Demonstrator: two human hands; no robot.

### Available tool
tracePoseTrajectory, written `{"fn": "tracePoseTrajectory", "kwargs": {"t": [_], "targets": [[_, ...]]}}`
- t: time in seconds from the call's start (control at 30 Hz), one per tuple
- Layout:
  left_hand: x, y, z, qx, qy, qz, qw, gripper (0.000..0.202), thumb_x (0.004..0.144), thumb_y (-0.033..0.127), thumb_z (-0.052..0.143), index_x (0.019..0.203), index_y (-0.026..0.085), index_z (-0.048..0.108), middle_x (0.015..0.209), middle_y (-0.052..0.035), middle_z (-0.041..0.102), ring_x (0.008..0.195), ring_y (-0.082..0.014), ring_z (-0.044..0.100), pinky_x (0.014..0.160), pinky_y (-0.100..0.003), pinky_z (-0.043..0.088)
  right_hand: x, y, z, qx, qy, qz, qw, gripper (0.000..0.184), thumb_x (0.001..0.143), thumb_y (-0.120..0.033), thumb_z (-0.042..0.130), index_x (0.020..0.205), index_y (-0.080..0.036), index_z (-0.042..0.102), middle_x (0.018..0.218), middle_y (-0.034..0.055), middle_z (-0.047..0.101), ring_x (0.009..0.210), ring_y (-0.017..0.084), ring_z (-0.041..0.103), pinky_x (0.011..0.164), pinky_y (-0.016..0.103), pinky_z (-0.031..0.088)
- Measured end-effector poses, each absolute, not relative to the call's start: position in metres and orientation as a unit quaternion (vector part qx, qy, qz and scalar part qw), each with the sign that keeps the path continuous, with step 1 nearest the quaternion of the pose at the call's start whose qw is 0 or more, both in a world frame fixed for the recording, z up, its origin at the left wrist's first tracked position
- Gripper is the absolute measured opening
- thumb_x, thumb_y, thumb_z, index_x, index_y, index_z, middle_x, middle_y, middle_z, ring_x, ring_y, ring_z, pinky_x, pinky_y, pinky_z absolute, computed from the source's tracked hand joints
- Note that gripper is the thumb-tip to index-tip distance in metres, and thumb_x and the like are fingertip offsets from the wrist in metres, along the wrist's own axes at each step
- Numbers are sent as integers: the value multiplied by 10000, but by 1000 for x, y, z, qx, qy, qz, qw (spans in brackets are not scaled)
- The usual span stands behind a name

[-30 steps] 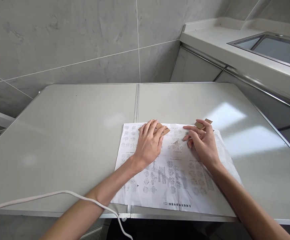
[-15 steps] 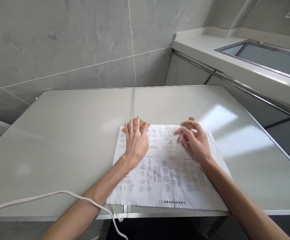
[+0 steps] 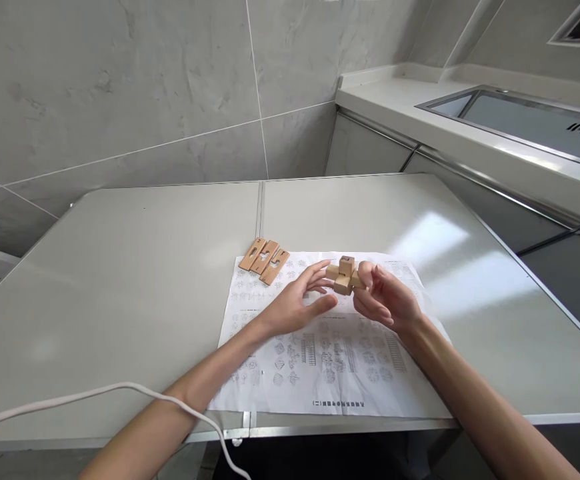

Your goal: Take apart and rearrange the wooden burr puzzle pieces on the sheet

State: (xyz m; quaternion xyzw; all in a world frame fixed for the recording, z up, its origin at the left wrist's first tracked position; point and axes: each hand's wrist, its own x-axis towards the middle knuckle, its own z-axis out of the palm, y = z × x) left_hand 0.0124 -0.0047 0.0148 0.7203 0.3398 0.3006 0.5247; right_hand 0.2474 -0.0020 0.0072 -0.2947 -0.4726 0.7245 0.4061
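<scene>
My right hand (image 3: 384,299) grips a small wooden puzzle assembly (image 3: 344,275) of crossed blocks, held just above a printed instruction sheet (image 3: 330,360). The fingers of my left hand (image 3: 297,300) reach toward the assembly's left end, its fingertips touching or nearly touching a block, thumb stretched out below. Three flat notched wooden pieces (image 3: 265,258) lie side by side on the table (image 3: 135,267) at the sheet's upper left corner, apart from both hands.
A white cable (image 3: 95,393) crosses my left forearm near the table's front edge. A counter with a sink (image 3: 520,120) stands at the right, higher than the table. A tiled wall rises behind the table.
My left hand has left the three flat pieces, which now lie uncovered, and moved right. My right hand has lifted the wooden pieces off the sheet toward the middle.
</scene>
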Motion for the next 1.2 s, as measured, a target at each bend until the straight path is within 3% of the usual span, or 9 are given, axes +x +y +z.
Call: {"fn": "tracePoseTrajectory", "kwargs": {"t": [0.1,0.2,0.3,0.43,0.63,0.77,1.0,1.1,1.2], "targets": [[14,-7,17,671,307,301,604,826,945,622,737,1627,295,405,1589,-163,560,1473,-363,543,1214,-554,459,245,-4,-2,-227,-482,767,357,499,998,-712,551,783,-277,436,354,-144,379,221,69,194,297,193,211],[16,-10,21,627,311,324,637,729,911,545,812,1527,265,540,1469,-145,647,1447,-348,557,1226,-520,430,242,-6,-3,-207,-478,782,343,405,1057,-617,543,857,-267,508,400,-126,441,260,69,262,334,189,262],[17,-10,22,612,340,371,610,685,855,460,888,1446,283,591,1476,-120,627,1419,-333,567,1205,-505,439,237,-7,5,-250,-471,762,367,308,1057,-577,588,1024,-271,569,464,-115,482,331,85,343,384,197,326],[16,-7,19,616,363,436,547,689,771,396,960,1367,276,637,1413,-112,654,1366,-331,589,1172,-516,451,232,-7,12,-282,-458,757,370,277,1070,-533,594,1186,-286,545,611,-62,637,433,117,475,398,203,347],[11,-4,19,619,321,440,565,634,776,330,962,1338,290,669,1431,-107,682,1367,-320,605,1184,-530,433,237,-5,10,-262,-529,751,295,405,1090,-573,531,1095,-192,668,848,58,749,546,117,594,467,237,394],[10,-5,23,608,297,410,612,671,770,339,967,1368,279,669,1372,-118,723,1344,-326,634,1167,-517,452,241,-3,11,-253,-592,726,243,432,1071,-564,579,938,-172,701,699,11,671,515,104,523,498,245,396],[10,-3,26,619,288,404,609,707,748,364,980,1384,295,680,1432,-109,700,1396,-344,601,1213,-552,420,245,-2,10,-305,-655,639,263,463,1033,-578,630,802,-182,691,649,-15,587,535,102,453,505,246,324],[10,-3,25,620,291,405,606,695,807,404,937,1436,319,652,1516,-101,645,1474,-346,533,1257,-564,377,242,-4,12,-321,-647,625,295,389,1025,-548,650,900,-188,724,688,-9,600,555,114,473,513,249,342],[11,-4,24,603,306,402,617,749,875,482,866,1540,341,551,1598,-104,570,1514,-352,494,1266,-575,376,236,-6,13,-347,-649,589,333,344,1026,-526,649,1050,-193,733,847,40,685,673,153,562,581,269,407]]}}
